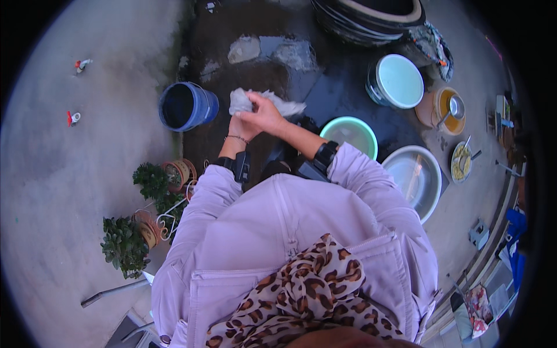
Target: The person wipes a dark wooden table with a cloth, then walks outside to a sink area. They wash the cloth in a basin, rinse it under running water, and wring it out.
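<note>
Both hands meet in front of me over dark, wet ground, gripping a whitish crumpled cloth (240, 101). My right hand (269, 114) lies across it with the thumb and fingers bent around it. Partly covered by the right, my left hand (244, 127) supports the bunch from below; its fingers are mostly hidden. A ragged end of the cloth trails out to the right behind my right hand. Just left of the hands, a blue bucket (210, 106) stands with a dark interior. A green-rimmed basin (350, 126) sits by my right forearm.
On the right are a large grey basin (413, 178), a pail with a pale inside (399, 82), a bucket (427, 108) with a metal ladle (457, 107) and a bowl of yellowish food (461, 163). Potted plants (126, 245) stand left. A big dark vat (361, 21) is ahead.
</note>
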### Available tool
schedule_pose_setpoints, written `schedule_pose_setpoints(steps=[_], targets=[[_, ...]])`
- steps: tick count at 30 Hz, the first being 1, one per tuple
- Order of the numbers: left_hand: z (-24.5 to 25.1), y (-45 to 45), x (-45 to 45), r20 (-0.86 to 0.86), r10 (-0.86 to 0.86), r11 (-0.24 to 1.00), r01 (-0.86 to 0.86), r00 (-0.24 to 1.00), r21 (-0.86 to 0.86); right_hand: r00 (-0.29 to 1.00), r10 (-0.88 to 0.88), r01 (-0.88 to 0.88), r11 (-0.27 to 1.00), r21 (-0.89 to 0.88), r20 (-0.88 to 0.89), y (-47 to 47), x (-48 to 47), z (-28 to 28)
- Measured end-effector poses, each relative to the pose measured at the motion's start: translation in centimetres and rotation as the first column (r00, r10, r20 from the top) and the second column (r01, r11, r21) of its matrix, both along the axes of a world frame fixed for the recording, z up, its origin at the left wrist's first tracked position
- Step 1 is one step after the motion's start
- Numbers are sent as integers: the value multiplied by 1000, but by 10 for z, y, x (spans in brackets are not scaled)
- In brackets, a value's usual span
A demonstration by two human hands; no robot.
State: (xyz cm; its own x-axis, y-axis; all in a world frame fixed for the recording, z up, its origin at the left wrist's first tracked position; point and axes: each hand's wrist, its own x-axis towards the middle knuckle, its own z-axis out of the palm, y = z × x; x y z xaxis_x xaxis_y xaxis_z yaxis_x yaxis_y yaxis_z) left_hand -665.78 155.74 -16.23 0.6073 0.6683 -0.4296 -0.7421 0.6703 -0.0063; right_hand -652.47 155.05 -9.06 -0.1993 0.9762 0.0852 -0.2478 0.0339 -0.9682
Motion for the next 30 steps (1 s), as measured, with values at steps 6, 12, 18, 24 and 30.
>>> schedule_pose_setpoints(steps=[6,12,18,24,30], targets=[[5,38,-23,-499,305,949,-216,811,228,885,411,-433,899,-65,-219,30,14,44],[20,128,-55,-649,279,959,-246,708,144,823,538,-537,842,58,-185,117,24,65],[68,239,-37,-599,209,973,-226,773,48,996,53,-57,997,-56,-65,266,45,47],[126,356,0,-358,77,925,68,930,374,930,-362,355,930,-98,-65,375,87,23],[168,473,44,-311,-38,837,200,950,509,921,-378,341,897,-281,-90,461,109,29]])
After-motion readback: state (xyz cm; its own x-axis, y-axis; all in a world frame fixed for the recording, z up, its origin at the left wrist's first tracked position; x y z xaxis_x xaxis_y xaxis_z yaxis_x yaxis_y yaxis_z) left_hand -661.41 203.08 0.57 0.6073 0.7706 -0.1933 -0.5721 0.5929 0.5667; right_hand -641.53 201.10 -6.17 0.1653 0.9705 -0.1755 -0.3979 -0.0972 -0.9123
